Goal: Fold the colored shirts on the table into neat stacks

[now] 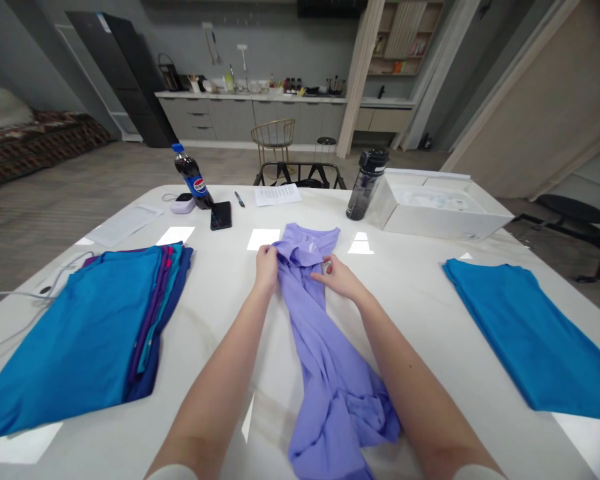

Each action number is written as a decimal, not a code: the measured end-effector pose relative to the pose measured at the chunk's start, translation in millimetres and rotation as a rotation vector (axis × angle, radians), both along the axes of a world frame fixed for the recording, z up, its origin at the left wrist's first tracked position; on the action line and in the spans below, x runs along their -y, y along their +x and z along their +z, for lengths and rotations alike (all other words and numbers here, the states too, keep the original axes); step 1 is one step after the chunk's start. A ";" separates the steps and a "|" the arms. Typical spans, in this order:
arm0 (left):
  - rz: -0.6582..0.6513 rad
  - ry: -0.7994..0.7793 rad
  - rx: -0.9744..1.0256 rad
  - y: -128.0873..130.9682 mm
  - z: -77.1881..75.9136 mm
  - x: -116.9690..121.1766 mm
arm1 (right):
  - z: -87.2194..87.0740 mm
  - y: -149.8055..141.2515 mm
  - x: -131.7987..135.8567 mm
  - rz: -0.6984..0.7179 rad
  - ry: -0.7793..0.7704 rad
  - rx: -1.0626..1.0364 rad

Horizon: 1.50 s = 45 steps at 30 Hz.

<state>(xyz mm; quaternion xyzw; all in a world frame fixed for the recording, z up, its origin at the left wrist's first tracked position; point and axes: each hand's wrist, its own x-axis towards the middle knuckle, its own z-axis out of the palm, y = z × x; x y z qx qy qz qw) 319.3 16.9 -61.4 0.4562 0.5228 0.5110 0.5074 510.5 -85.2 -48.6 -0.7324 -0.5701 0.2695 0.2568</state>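
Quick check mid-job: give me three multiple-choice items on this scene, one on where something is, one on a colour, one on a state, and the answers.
1. Where is the folded stack of shirts relative to the shirt under the left hand and right hand?
A) On top of it
B) To its left
C) To its right

2. What colour is the shirt under the hands?
A) Lavender
B) Red
C) Black

3. The white cardboard box is:
A) Taped shut
B) Upside down
C) Open on top

Answers:
1: B, the stack lies left of the shirt on the table.
2: A, the fabric shows pale purple.
3: C, white contents show inside it.
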 end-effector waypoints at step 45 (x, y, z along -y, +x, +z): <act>-0.406 0.150 -1.167 -54.1 -21.6 -17.0 | 10.6 95.5 24.0 -0.376 0.094 0.162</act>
